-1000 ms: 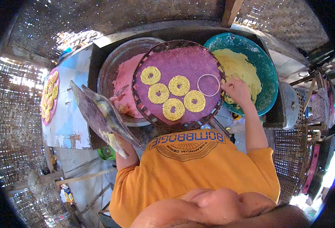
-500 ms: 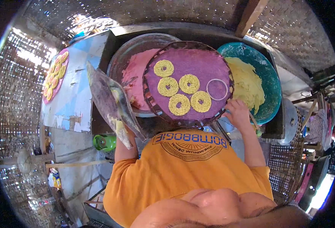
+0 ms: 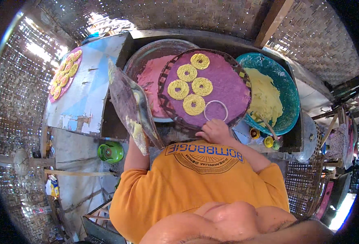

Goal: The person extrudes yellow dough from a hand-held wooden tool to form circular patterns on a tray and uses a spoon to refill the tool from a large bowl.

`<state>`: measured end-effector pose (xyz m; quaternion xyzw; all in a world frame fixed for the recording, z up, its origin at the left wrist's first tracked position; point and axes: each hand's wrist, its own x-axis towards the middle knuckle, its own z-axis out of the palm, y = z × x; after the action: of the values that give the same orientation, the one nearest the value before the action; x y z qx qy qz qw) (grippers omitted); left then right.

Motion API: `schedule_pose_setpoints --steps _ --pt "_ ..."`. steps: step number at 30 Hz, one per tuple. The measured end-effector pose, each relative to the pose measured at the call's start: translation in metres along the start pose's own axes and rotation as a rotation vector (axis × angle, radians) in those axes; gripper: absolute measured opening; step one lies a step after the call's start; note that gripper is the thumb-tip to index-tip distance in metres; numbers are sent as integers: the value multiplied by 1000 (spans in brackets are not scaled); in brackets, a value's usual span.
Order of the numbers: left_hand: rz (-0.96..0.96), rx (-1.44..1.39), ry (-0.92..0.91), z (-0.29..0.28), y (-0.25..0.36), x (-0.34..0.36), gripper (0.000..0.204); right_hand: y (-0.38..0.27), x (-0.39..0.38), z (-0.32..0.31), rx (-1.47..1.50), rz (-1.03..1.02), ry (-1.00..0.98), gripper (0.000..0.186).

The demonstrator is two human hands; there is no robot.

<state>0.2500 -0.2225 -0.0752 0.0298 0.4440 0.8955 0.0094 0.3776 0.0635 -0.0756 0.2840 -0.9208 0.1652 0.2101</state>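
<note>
My left hand (image 3: pixel 147 141) holds up a long grey pouch (image 3: pixel 128 99) smeared with yellow dough, folded lengthwise; most of that hand's fingers are hidden behind it. To its right lies a round tray (image 3: pixel 236 91) with a dark patterned rim and a purple surface. Several yellow lattice dough rings (image 3: pixel 194 105) with centre holes rest on it, grouped on the left. Near its front edge sits a thin white hoop (image 3: pixel 216 101) with nothing inside. Just below the hoop, my right hand (image 3: pixel 215 132) grips the tray's near rim with curled fingers.
Under the tray, a basin of pink dough (image 3: pixel 153 77) stands left and a green basin (image 3: pixel 289 105) of yellow dough right, a stick leaning in it. Small pots (image 3: pixel 268 142) stand at the front right. A pink plate (image 3: pixel 71 77) of shaped dough lies far left. A green gas cylinder (image 3: pixel 111 152) stands below.
The tray has turned clockwise, carrying the dough rings up and right and the white hoop toward me. My right hand has moved left along the rim with it. The pouch stays raised.
</note>
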Motion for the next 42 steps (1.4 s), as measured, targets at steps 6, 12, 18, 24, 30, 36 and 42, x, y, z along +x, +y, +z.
schedule_pose_setpoints --steps 6,12,18,24,30,36,42 --pt "364 492 81 59 12 -6 31 -13 49 -38 456 159 -85 35" --pt "697 1523 -246 112 6 -10 45 -23 68 -61 1662 884 -357 73" --pt "-120 27 -701 135 8 35 67 13 36 -97 1663 930 -371 71" --pt "-449 -842 -789 163 -9 69 76 22 19 -123 1580 1155 -401 68" --pt "-443 -863 -560 173 -74 69 65 59 -3 -135 1454 1218 -550 66" --pt "-435 -943 -542 167 -101 70 65 63 0 -141 1268 1300 -572 66" --pt "-410 -876 -437 146 -91 73 61 41 22 -128 1106 1326 -544 64"
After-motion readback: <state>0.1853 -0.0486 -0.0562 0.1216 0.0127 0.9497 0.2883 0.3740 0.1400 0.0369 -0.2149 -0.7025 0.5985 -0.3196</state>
